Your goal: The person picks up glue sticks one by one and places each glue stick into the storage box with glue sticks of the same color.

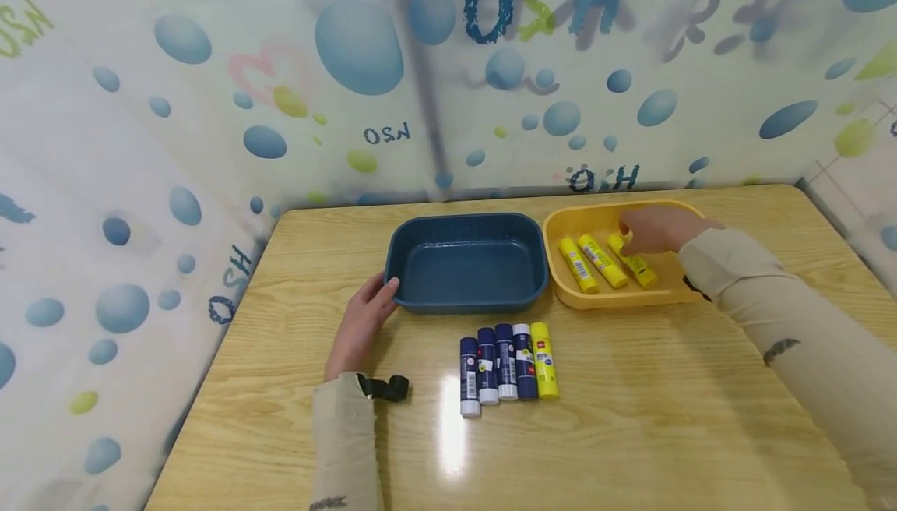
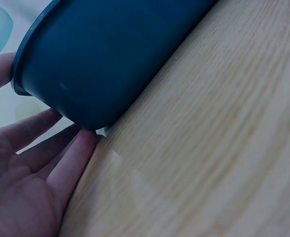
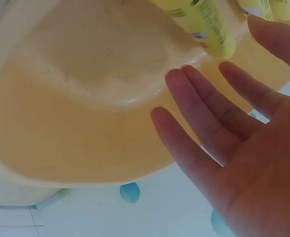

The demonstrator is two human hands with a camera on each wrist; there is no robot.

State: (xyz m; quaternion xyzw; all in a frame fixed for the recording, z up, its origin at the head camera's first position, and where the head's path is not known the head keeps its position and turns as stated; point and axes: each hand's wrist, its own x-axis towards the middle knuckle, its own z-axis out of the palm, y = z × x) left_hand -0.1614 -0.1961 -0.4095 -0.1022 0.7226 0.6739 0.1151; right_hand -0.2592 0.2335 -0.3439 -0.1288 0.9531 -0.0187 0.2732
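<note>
My left hand [image 1: 362, 318] rests against the left front corner of a dark blue plastic basin [image 1: 466, 308]. In the left wrist view, the digits of that hand [image 2: 26, 173] touch the basin's outer wall and rim [image 2: 105, 64]. My right hand [image 1: 655, 229] reaches into a yellow-orange basin [image 1: 631, 301]. Three yellow glue sticks lie there: left [image 1: 578, 266], middle [image 1: 603, 260] and right [image 1: 633, 262]. The right wrist view shows extended fingers [image 3: 197, 106] beside the end of a yellow glue stick [image 3: 204, 27], with nothing held.
In front of the blue basin, several dark blue and white glue sticks [image 1: 506, 361] lie in a row with one yellow glue stick [image 1: 544, 361] at its right end. Both basins stand side by side on a wooden table [image 1: 631, 417]. A patterned sheet [image 1: 448, 106] hangs behind.
</note>
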